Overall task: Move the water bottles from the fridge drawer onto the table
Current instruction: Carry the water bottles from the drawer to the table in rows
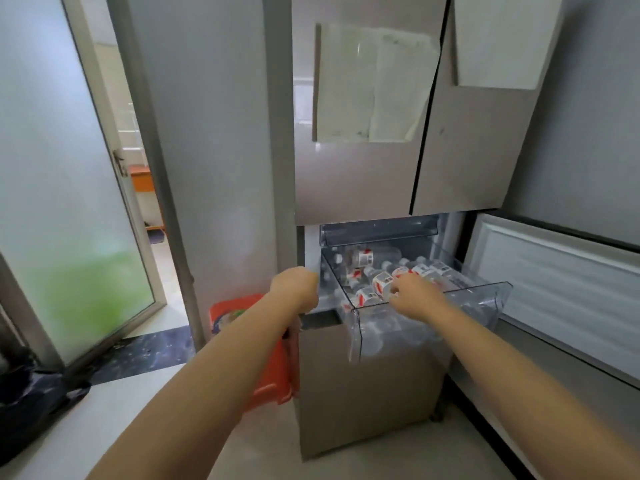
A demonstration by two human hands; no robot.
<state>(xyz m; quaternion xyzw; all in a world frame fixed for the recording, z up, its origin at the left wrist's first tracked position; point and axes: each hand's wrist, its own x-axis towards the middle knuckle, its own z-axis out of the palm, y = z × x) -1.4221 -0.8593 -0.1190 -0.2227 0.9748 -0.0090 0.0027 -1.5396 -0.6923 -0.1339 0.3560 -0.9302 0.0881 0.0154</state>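
A clear plastic fridge drawer (485, 296) is pulled out below the fridge's upper doors. Several water bottles (363, 259) with red and white labels lie in it on their sides. My right hand (417, 297) reaches over the drawer's front rim, with its fingers curled round the end of one front bottle (381, 281) that still lies among the others. My left hand (294, 289) rests against the fridge's left edge beside the drawer, knuckles up and fingers curled out of sight. No table is in view.
The grey fridge (363, 386) fills the middle, with its lower right door (561, 285) swung open to the right. A red plastic stool (273, 375) stands by the fridge's left side. A frosted glass door (69, 202) stands open on the left, and a dark bag (31, 407) lies on the floor.
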